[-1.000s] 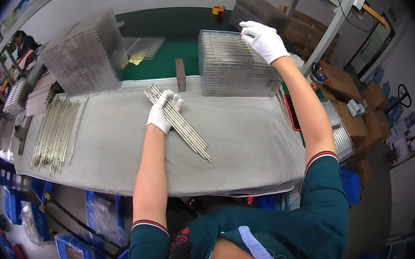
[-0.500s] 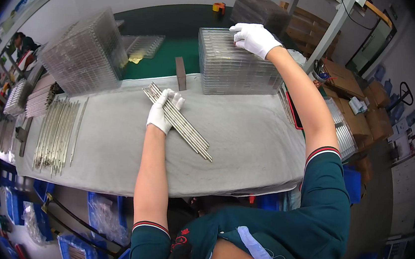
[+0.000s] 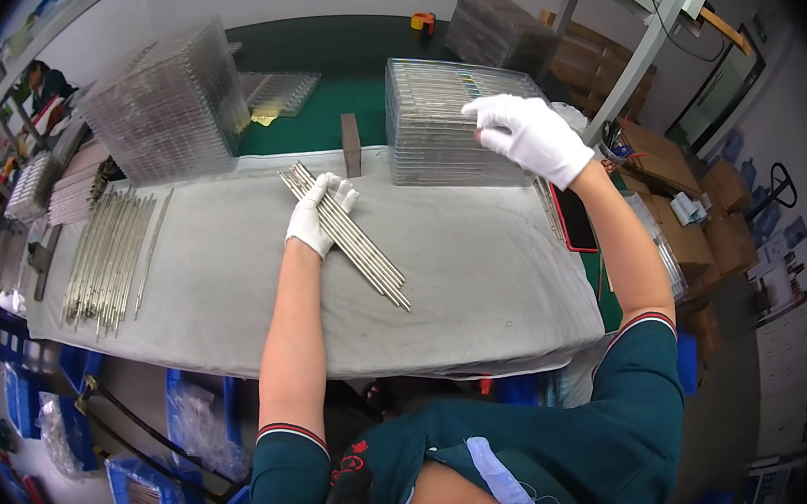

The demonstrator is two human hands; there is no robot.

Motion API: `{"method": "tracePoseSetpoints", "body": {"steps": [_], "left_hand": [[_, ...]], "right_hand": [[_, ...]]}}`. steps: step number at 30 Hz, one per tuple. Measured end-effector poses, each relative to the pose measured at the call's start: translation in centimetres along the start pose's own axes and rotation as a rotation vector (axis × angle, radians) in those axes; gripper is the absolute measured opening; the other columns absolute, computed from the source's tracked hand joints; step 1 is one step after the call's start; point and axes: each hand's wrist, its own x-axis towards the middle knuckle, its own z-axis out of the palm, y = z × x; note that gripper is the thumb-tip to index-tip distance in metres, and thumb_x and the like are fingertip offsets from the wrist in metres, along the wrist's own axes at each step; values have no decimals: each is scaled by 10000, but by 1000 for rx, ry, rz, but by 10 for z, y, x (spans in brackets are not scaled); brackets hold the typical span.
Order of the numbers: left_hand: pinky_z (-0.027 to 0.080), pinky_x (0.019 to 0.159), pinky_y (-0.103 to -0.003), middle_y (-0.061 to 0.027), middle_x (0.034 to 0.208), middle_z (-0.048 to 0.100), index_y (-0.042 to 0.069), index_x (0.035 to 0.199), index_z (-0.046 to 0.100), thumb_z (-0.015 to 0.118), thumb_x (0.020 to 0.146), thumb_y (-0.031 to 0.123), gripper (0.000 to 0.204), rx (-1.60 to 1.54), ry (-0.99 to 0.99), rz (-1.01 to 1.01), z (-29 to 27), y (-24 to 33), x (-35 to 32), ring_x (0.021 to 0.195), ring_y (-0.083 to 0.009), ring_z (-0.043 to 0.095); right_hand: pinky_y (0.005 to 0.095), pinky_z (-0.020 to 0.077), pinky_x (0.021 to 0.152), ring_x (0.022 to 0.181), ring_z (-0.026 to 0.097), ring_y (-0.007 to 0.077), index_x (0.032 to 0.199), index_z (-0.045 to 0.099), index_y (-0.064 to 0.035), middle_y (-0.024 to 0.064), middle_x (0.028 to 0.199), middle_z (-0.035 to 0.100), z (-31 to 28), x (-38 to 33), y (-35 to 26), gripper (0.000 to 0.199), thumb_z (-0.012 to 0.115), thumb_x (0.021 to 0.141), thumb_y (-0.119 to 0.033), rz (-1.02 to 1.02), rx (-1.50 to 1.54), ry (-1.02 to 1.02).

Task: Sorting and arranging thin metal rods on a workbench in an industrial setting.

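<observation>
Two gloved hands are at work over a grey cloth-covered bench [image 3: 478,288]. Your left hand [image 3: 317,216] rests flat on the far end of a bundle of thin metal rods [image 3: 351,237], fingers spread across it, pressing rather than clasping. The bundle's long axis runs diagonally, from far left to near right, so most of its length lies to the near right of your left palm. Your right hand [image 3: 531,133] is well apart from it, far and to the right, fingers curled over the top right edge of a stack of clear plastic trays [image 3: 444,130]; whether it pinches a single tray or merely rests there cannot be told. The left hand is plainly the nearer one to the rods. The rods look slender, straight, bright and smooth; the trays are ribbed, transparent and rigid, squared into a tidy block. A small brown block [image 3: 350,145] stands upright between bundle and stack. More rods [image 3: 107,257] lie spread in parallel rows at the left of the cloth, with a tilted tray stack [image 3: 170,103] beyond them.
</observation>
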Motion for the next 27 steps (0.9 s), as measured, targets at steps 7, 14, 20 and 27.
{"method": "tracePoseSetpoints", "body": {"steps": [7,14,20,27], "left_hand": [[488,873,-430,-101,1053,561,37,1096,502,548,858,76,245,7,-25,0,3,1,1,1011,-266,547],[424,946,-419,-138,1273,454,54,1318,331,551,830,21,536,149,-167,50,12,6,-10,1155,-285,467],[361,985,-412,-115,1300,448,77,1341,329,611,833,159,586,320,-278,103,12,7,-14,1215,-265,409],[450,914,-401,-148,1245,473,67,1289,367,540,881,169,456,221,-252,54,15,4,-17,1121,-278,489]], "right_hand": [[296,470,736,825,609,219,1021,647,-97,70,993,649,-26,-89,-95,261,627,795,-227,115,545,-1014],[315,380,975,1168,458,206,1379,267,-97,122,1329,417,83,-61,-68,721,631,758,-140,422,1040,-428],[270,473,773,912,576,180,1168,495,-7,116,1044,593,184,3,-82,486,636,789,-276,498,1140,-414],[316,542,580,687,627,214,1003,561,18,137,867,624,190,3,-89,219,551,857,-145,801,1742,-312]]}}
